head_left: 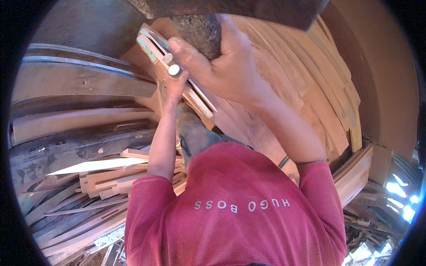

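Note:
My left hand (176, 86) is closed at a pale round knob (174, 70), its fingertips around the knob's base. The knob stands on a long slotted bar (202, 99) with pale edges and some green at its far end. A second, smaller round knob (167, 57) sits just beyond the first. To the right, my right hand (230, 71) wraps round a dark, rough, rounded handle-like part (197, 33), its thumb stretched toward the slotted bar. The underside of the right hand's grip is hidden. What the dark part belongs to cannot be made out.
A dark, hard-edged block (235, 11) juts in at the top, right above my right hand. Long boards (84, 84) lie along the left. Cut timber strips (106, 181) pile up at lower left. More planks (328, 84) run down the right side, with stacked boards (355, 173) below.

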`<state>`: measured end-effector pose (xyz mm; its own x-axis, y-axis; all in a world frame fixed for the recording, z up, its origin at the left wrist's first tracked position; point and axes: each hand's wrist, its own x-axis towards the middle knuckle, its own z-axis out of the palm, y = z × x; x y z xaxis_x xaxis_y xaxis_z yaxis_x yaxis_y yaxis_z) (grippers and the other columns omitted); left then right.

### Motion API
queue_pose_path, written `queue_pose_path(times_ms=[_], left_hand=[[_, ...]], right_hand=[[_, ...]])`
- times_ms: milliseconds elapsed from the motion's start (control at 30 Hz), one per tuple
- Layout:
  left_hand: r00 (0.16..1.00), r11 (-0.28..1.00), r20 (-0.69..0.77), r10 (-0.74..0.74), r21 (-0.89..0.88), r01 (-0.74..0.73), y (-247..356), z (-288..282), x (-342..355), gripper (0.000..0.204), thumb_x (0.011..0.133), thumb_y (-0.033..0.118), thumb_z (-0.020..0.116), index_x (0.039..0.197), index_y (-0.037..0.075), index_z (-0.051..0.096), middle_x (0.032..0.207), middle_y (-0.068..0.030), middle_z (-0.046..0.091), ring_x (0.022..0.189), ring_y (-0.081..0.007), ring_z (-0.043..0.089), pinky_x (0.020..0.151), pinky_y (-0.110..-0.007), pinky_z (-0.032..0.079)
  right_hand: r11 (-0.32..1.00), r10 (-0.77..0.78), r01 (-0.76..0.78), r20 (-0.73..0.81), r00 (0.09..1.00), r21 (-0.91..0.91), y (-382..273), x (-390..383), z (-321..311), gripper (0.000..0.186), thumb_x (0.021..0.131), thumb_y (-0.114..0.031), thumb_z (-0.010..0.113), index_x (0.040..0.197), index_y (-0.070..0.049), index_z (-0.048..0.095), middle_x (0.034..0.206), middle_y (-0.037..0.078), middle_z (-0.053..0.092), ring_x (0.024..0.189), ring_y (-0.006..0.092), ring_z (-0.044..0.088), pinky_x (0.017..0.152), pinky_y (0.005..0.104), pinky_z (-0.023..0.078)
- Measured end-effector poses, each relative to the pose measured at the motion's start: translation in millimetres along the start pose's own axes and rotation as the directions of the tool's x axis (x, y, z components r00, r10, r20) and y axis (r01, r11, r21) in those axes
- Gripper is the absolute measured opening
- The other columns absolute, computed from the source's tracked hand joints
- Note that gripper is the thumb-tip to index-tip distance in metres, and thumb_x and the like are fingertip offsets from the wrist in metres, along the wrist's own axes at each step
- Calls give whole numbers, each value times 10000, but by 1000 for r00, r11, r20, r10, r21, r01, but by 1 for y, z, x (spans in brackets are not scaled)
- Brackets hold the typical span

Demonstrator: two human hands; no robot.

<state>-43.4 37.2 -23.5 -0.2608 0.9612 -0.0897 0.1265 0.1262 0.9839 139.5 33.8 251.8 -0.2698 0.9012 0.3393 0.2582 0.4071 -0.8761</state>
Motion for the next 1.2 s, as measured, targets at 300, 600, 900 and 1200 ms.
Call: queue_pose_path(times_ms=[300, 600, 900, 1200], left_hand=[[1000, 999, -13, 12, 53, -11, 12, 6, -6, 159, 768, 93, 725, 870, 22, 626, 803, -33, 657, 732, -142, 625, 690, -307, 521], [996, 996, -37, 78, -50, -80, -24, 11, 0, 252, 759, 110, 733, 960, 5, 623, 852, -61, 671, 782, -167, 644, 718, -339, 526], [923, 891, 239, 300, 276, -361, -13, 7, -59, 199, 757, 134, 739, 884, 16, 641, 855, -86, 679, 802, -214, 659, 743, -358, 531], [999, 999, -24, -24, -25, 24, 29, 5, -11, 113, 761, 71, 700, 817, 23, 615, 756, -28, 622, 709, -127, 596, 641, -290, 479]], right_hand=[[868, 412, -277, 288, 864, -411, 71, -26, -4, 390, 868, -271, 678, 1103, 30, 595, 965, 290, 664, 938, 447, 650, 796, 489, 518], [864, 341, -174, 297, 892, -473, 115, -53, 35, 401, 858, -288, 657, 1078, 38, 581, 974, 315, 652, 915, 465, 646, 813, 511, 520], [747, 643, -533, 229, 731, -397, 137, -172, -31, 402, 858, -257, 632, 1126, 38, 579, 990, 301, 655, 963, 470, 624, 819, 505, 497], [616, 784, -661, 246, 570, -428, 166, -276, -11, 418, 858, -301, 653, 1083, 49, 615, 914, 297, 660, 930, 461, 643, 804, 496, 502]])
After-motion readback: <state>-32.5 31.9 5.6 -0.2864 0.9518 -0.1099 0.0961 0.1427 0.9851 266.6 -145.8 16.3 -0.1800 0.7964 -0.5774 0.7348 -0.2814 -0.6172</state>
